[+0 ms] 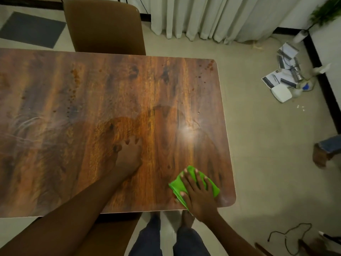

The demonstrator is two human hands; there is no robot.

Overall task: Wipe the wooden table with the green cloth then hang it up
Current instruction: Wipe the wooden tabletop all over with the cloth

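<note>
Pressing green cloth [193, 183] flat, spread right hand [198, 193]; left hand [129, 154] blurred, seemingly spread.

Tabletop [166, 85] cut off at left edge, green cloth [177, 187] partly hidden under right hand [200, 193], floor clutter [285, 71] blurred

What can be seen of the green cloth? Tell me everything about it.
The green cloth is bright green, soft-looking fabric, bunched and folded rather than spread flat. It lies on the wooden table near its front right corner, close to the near edge. The right hand presses flat on top, fingers spread, covering its middle. Nothing else touches it.
</note>
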